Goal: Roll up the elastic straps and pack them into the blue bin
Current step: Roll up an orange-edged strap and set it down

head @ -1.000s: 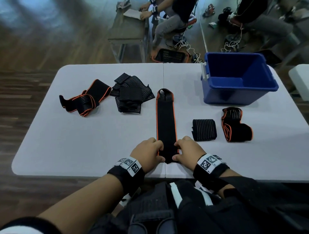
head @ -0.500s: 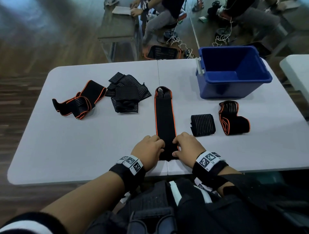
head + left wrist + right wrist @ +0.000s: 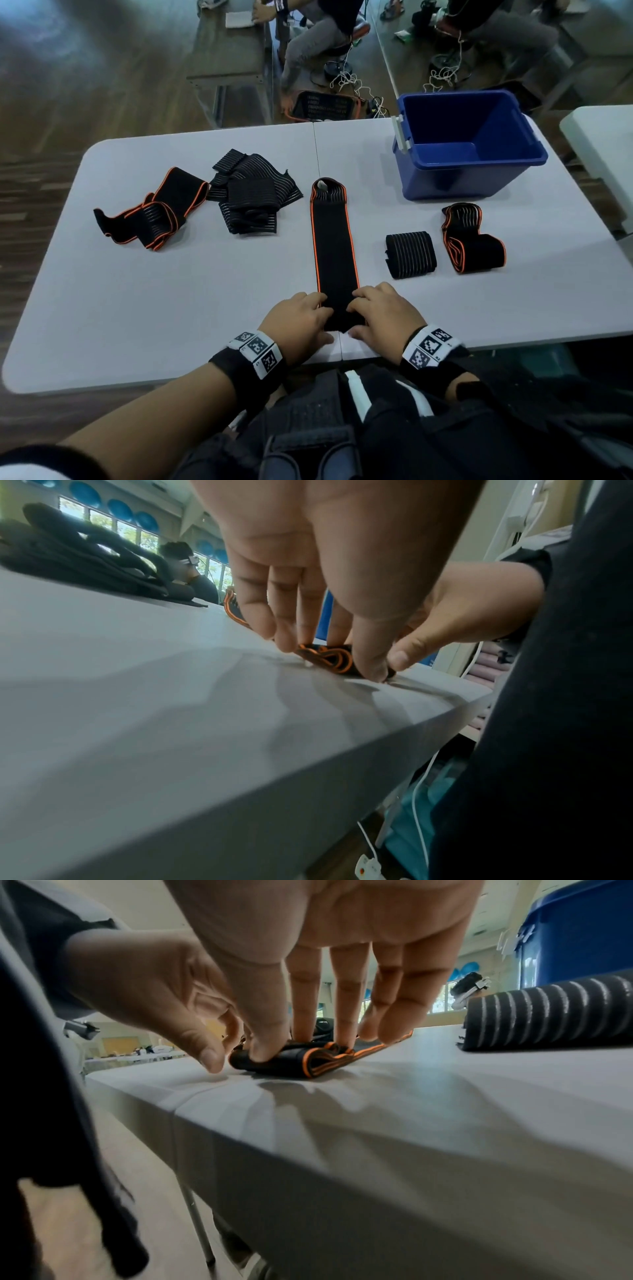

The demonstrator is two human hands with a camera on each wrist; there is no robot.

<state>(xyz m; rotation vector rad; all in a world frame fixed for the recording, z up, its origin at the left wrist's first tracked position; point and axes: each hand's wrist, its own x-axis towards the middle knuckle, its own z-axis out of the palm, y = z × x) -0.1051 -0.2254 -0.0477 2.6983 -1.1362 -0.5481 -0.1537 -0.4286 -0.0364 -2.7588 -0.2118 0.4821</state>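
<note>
hands barely moved since earlier frame; left hand (image 3: 298,320) and right hand (image 3: 383,315) pinch near end of orange-edged strap (image 3: 334,246), starting roll between them; keep turns tight, edges aligned

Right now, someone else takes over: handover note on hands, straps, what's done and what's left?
Left hand and right hand: both pinch the near end of the orange-edged strap, a first small roll started; the rest lies flat toward the far side of the table.
Blue bin, far right: no straps visible inside.
Beside it: one striped roll done, and a folded orange-edged strap.
Left: loose orange-edged strap and striped pile, unrolled.
Left to do: finish this roll, roll the others, pack everything.
</note>
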